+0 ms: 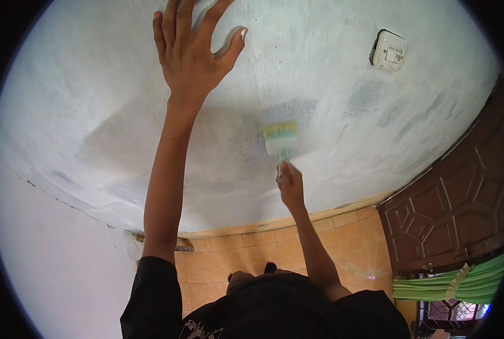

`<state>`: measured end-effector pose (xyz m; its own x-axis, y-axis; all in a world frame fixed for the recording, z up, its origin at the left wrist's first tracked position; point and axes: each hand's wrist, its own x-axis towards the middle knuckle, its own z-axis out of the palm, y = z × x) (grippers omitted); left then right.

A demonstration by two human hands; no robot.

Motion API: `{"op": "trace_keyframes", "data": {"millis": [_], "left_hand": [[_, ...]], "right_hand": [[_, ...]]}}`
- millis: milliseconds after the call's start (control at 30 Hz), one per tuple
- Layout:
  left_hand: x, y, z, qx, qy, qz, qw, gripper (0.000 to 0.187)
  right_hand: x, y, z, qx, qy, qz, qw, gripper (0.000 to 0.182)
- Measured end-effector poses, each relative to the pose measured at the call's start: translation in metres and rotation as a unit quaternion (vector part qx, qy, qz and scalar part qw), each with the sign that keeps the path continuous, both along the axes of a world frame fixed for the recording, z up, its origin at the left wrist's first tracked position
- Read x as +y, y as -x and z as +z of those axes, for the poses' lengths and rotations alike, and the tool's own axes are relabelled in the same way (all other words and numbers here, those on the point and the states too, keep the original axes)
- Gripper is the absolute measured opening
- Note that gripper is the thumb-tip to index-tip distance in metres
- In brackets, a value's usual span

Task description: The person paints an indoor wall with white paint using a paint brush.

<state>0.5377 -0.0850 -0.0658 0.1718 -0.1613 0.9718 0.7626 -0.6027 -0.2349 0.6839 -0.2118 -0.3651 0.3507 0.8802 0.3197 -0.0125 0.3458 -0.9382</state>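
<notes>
- While the left hand (192, 61) spreads wide at upper left, holding nothing, the right hand (291, 184) has its fingers curled closed around a paintbrush (280, 142) near the frame's centre.
- Its blurred bristles (280, 129) point upward over the pale wall (303, 62); contact cannot be told.
- White switch (391, 51), upper right.
- Brown door (433, 203), right edge; green curtain (427, 288), lower right.

The brush (281, 139) is blurred, the left grip (194, 61) cropped above.
</notes>
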Motion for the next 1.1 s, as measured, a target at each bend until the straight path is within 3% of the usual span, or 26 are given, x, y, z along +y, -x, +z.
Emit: {"op": "trace_keyframes", "data": {"millis": [100,333,433,533,600,867,1000,1100], "left_hand": [[-0.007,0.0,0.001,0.003,0.019,0.007,1.0,0.051],[0.0,-0.001,0.0,0.002,-0.011,0.001,1.0,0.05],[-0.003,0.001,0.002,0.005,0.0,-0.004,1.0,0.05],[-0.009,0.001,0.002,0.004,0.03,0.003,1.0,0.05],[-0.008,0.002,0.002,0.009,0.023,0.01,1.0,0.05],[-0.006,0.0,0.0,0.002,0.013,0.005,1.0,0.05],[-0.01,0.001,0.002,0.002,0.035,-0.004,0.999,0.05],[0.0,-0.001,0.001,-0.007,-0.011,-0.014,1.0,0.049]], "right_hand": [[-0.025,0.008,-0.009,0.037,0.027,0.001,0.999,0.043],[0.006,-0.004,0.08,-0.006,-0.025,0.011,1.0,0.045],[0.021,-0.009,0.051,-0.001,-0.041,0.009,0.999,0.044],[0.002,-0.009,-0.011,0.018,0.007,0.017,1.0,0.043],[-0.021,-0.003,-0.025,0.044,0.042,0.015,0.998,0.042],[0.003,-0.015,0.083,0.043,0.01,0.018,0.999,0.043],[0.004,-0.02,0.024,0.032,0.025,-0.003,0.999,0.041],[-0.021,-0.013,-0.028,0.044,0.041,0.003,0.998,0.042]]}}
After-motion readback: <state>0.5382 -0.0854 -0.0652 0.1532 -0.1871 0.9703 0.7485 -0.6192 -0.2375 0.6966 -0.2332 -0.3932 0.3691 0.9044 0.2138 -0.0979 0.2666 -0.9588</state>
